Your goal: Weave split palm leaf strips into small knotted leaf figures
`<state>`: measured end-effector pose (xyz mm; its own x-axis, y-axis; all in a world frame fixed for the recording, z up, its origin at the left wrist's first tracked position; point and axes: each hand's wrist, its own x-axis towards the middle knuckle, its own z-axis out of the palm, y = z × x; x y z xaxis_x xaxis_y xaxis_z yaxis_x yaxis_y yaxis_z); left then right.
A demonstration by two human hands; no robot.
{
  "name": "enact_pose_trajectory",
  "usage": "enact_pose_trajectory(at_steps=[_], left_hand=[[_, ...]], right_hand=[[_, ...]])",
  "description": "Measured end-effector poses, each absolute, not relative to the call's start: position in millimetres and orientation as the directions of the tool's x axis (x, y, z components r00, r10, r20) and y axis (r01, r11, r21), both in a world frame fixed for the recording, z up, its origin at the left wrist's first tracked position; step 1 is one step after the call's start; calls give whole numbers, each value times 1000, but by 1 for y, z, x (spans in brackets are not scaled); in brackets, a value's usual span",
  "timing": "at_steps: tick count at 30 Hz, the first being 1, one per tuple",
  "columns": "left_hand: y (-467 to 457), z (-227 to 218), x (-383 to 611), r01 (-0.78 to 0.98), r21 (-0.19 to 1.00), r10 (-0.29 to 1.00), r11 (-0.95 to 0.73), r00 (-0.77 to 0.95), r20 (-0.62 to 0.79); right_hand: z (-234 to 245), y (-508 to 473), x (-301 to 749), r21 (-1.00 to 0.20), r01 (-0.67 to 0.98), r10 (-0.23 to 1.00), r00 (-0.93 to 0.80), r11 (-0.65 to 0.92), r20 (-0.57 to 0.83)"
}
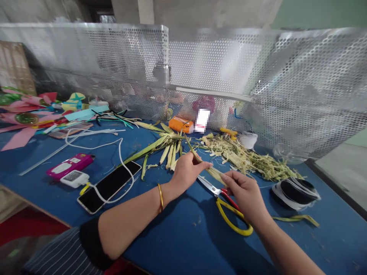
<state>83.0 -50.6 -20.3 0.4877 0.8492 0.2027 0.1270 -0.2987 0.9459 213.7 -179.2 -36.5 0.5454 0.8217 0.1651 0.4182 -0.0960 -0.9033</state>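
My left hand (187, 170) pinches a narrow green-yellow leaf strip (192, 151) between thumb and fingers, low over the blue table (177, 236). My right hand (243, 193) is closed on the other end of the same strip, a little to the right. Under my right hand lie scissors (226, 208) with yellow and red handles, blades pointing left. A bundle of cut leaf strips (169, 151) lies just behind my left hand. A gold bangle sits on my left wrist.
A heap of leaf scraps (249, 158) lies behind right. A black phone (110, 186) on a white cable, a pink device (70, 165) and a white device (74, 178) lie left. Tape rolls (295, 191) sit right. Coloured paper crafts (31, 114) fill the far left. Perforated metal screens (218, 72) wall the back.
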Motion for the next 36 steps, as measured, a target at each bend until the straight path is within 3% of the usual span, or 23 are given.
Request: enact_pose_trajectory(at_steps=[3,6,9,18,27,36], left_hand=[[-54,-19,83,7,997,823,-80,564,62],[-57,-21,86,-144,970,749,198,660,-55],[-57,-24,87,-202,929,741,309,664,-102],[-56,-26,84,-124,940,652,319,748,-123],[-55,-31,89,-182,941,754,286,648,-104],[-50,-36,90,-222,975,877,31,473,80]], right_hand=[[-37,-180,216,-894,436,812,555,-99,180],[-36,-178,219,-920,380,809,569,-98,149],[-34,-177,220,-939,334,820,557,-80,128],[-38,-177,227,-874,467,759,616,-137,210],[-42,-177,225,-830,544,791,559,-124,249],[-38,-178,220,-864,492,801,558,-109,216]])
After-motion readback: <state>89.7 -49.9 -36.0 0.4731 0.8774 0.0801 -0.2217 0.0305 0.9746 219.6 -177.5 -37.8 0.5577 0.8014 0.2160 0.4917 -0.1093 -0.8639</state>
